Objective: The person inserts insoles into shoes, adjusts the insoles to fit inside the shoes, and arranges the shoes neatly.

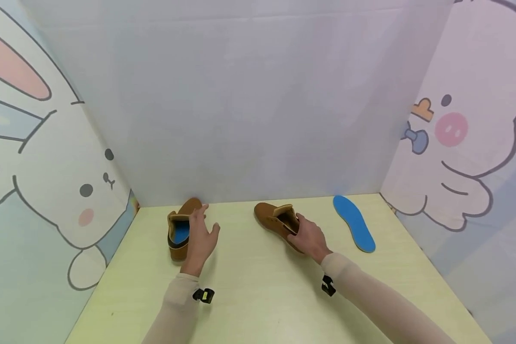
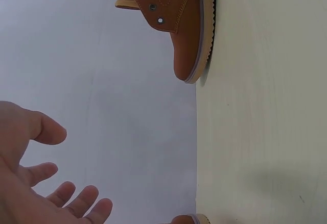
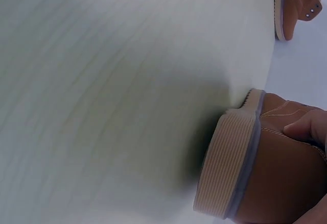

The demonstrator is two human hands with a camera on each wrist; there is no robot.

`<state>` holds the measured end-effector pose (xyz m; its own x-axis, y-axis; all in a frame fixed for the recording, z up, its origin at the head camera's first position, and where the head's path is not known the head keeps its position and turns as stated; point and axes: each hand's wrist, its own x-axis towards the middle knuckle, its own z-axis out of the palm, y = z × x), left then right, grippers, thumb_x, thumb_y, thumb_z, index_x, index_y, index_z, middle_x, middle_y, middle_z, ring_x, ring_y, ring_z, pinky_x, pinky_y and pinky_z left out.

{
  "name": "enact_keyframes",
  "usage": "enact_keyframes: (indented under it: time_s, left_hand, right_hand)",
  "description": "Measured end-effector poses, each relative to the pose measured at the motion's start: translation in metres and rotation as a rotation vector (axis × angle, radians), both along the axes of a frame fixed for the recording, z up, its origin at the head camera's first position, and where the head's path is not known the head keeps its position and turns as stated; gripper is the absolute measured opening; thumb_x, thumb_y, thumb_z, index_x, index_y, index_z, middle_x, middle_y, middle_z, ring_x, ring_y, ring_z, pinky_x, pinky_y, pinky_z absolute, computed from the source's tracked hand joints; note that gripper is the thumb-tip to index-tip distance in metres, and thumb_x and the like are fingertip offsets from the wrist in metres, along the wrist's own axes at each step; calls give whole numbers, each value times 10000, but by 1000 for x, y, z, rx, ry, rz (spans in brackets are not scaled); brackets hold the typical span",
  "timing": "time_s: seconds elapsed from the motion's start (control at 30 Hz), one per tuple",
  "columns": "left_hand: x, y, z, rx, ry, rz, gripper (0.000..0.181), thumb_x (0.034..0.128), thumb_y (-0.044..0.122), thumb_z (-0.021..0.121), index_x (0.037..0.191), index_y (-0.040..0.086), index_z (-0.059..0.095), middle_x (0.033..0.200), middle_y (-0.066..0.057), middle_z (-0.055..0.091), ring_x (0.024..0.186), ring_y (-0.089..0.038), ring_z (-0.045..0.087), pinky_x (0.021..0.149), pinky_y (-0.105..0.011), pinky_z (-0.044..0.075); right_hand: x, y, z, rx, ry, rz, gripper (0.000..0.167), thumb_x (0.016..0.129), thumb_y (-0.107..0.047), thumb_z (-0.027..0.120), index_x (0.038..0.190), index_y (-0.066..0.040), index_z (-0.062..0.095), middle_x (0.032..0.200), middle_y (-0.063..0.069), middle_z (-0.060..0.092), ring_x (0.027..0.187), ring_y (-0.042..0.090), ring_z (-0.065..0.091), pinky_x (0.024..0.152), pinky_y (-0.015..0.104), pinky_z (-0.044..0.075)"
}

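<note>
Near the middle of the table stands a brown lace-up shoe (image 1: 268, 217) with eyelets and a tan ribbed sole. My right hand (image 1: 310, 237) grips this shoe by its collar; the thumb presses on the brown side in the right wrist view. Whether its heel touches the table, I cannot tell. To the left is a matching brown shoe (image 1: 179, 253), toe toward the back, with a blue insole (image 1: 181, 231) inside. In the head view my left hand (image 1: 202, 239) hovers by its right side, fingers apart and relaxed, holding nothing, and covers part of it.
A loose blue insole (image 1: 355, 223) lies flat on the pale table (image 1: 249, 296), right of my right hand. Behind stands a plain pale wall (image 1: 253, 105). Cartoon-printed side walls flank the table, one with a rabbit (image 1: 60, 167).
</note>
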<state>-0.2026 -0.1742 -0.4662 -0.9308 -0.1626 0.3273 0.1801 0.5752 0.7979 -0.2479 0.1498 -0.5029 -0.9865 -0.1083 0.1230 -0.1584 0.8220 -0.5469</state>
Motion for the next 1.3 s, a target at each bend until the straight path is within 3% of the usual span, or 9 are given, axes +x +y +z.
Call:
enact_keyframes:
  time_s: [0.23, 0.37, 0.6, 0.77, 0.93, 1.13, 1.3]
  left_hand:
    - [1, 12, -6, -52, -25, -23, 614, 963, 71, 610, 1529, 30, 375, 1469, -270, 326, 1320, -420, 437, 990, -586, 453]
    - [0, 27, -12, -144, -11, -79, 548, 956, 62, 643, 1470, 3, 464, 1423, -272, 405, 1288, -422, 487, 1017, -568, 449]
    - [-10, 73, -19, -349, -10, -348, 490, 993, 117, 643, 1462, 88, 501, 1476, -136, 474, 1345, -319, 492, 1049, -486, 457]
    - [-19, 95, -23, -485, -18, -468, 538, 1004, 137, 628, 1516, 114, 464, 1537, -106, 428, 1399, -287, 441, 1079, -442, 437]
    - [-23, 103, -28, -560, 21, -487, 554, 999, 131, 643, 1522, 115, 462, 1552, -124, 388, 1399, -285, 438, 1058, -420, 458]
    - [-26, 106, -30, -572, 70, -478, 514, 991, 116, 654, 1479, 79, 496, 1489, -138, 438, 1319, -282, 516, 1014, -397, 492]
    - [-27, 109, -25, -548, 50, -498, 416, 1006, 110, 626, 1412, 51, 560, 1497, -146, 478, 1425, -298, 417, 1081, -419, 438]
  right_hand:
    - [1, -1, -1, 49, -50, 30, 760, 842, -260, 763, 1480, 11, 451, 1275, 174, 636, 1059, 328, 646, 862, 505, 534]
    - [2, -4, -1, 39, -79, 54, 814, 849, -332, 786, 1499, 5, 430, 1319, 178, 611, 1118, 345, 630, 893, 521, 527]
    - [5, 1, 0, -1, -95, 102, 994, 873, -410, 793, 1607, -37, 237, 1519, 221, 442, 1305, 411, 517, 992, 576, 470]
    - [5, 5, 5, -34, -32, 178, 900, 932, -424, 716, 1626, -109, 237, 1549, 198, 408, 1318, 406, 507, 1017, 585, 450]
    - [0, 8, 12, 44, 10, 222, 775, 985, -377, 650, 1609, -93, 290, 1569, 177, 390, 1324, 386, 511, 1023, 563, 456]
    - [-6, 12, 19, 138, 28, 208, 694, 1010, -273, 602, 1603, -76, 301, 1566, 186, 385, 1249, 386, 568, 917, 531, 527]
    - [-10, 16, 24, 172, 37, 182, 640, 1010, -221, 579, 1587, -74, 343, 1533, 189, 423, 1276, 390, 548, 936, 536, 519]
